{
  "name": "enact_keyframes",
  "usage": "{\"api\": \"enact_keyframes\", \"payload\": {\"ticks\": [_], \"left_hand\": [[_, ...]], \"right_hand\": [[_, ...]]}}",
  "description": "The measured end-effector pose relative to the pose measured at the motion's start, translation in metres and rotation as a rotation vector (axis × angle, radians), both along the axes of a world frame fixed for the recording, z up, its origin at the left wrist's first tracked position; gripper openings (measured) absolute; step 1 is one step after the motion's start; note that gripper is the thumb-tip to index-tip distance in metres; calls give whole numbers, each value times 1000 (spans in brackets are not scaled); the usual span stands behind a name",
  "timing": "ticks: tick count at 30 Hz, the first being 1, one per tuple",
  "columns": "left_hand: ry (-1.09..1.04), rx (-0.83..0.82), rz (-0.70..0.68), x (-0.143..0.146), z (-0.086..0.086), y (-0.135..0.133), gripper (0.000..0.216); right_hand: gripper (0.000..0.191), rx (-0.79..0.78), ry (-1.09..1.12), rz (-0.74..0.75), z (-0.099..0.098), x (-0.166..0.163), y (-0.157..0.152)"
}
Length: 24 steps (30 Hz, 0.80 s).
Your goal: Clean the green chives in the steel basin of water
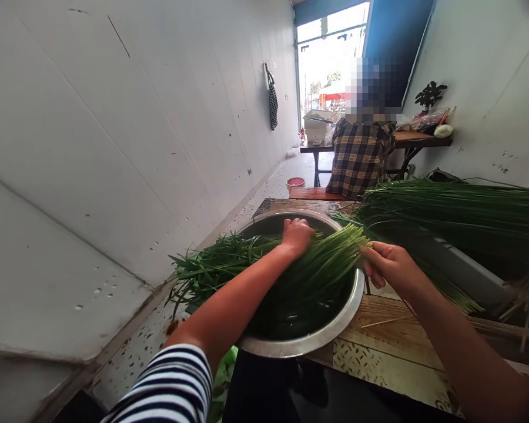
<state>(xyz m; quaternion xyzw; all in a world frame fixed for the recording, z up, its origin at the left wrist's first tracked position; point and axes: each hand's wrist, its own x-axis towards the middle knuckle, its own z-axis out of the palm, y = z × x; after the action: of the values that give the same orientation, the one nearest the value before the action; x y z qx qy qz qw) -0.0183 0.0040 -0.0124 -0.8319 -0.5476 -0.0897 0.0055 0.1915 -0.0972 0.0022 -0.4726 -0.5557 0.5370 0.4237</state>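
A wide metal basin [286,346] holds a bunch of long green chives [308,273]. Their leafy tips hang over its left rim, and their pale stem ends point right. My left hand [298,237] is closed around the chives near the basin's far side, its fingertips partly hidden. At the right rim, my right hand [385,264] pinches the pale ends between thumb and fingers. Dark liquid seems to lie beneath the stems.
More chives [458,205] lie piled at the right over a grey crate [467,261]. The basin stands on a patterned tabletop [379,352]. A person in a plaid shirt [359,155] sits ahead with their back turned, beside a table [417,140]. A white wall [114,147] runs along the left.
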Motion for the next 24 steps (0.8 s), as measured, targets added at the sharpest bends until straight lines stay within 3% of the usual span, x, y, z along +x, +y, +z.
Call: {"api": "enact_keyframes", "payload": {"ticks": [4,9,16,24], "left_hand": [[-185,-43,25,-2,8,0,26],[-693,-272,3,-2,18,-4,24],[-1304,-556,52,13,13,-14,14],[-1530,-777,70,20,13,-22,10]], "right_hand": [[43,-84,129,24,-15,4,3],[43,-40,64,-54,-16,1,-2],[42,-57,191,-79,-28,2,-1],[45,-83,219,-81,-27,-3,-2]]}}
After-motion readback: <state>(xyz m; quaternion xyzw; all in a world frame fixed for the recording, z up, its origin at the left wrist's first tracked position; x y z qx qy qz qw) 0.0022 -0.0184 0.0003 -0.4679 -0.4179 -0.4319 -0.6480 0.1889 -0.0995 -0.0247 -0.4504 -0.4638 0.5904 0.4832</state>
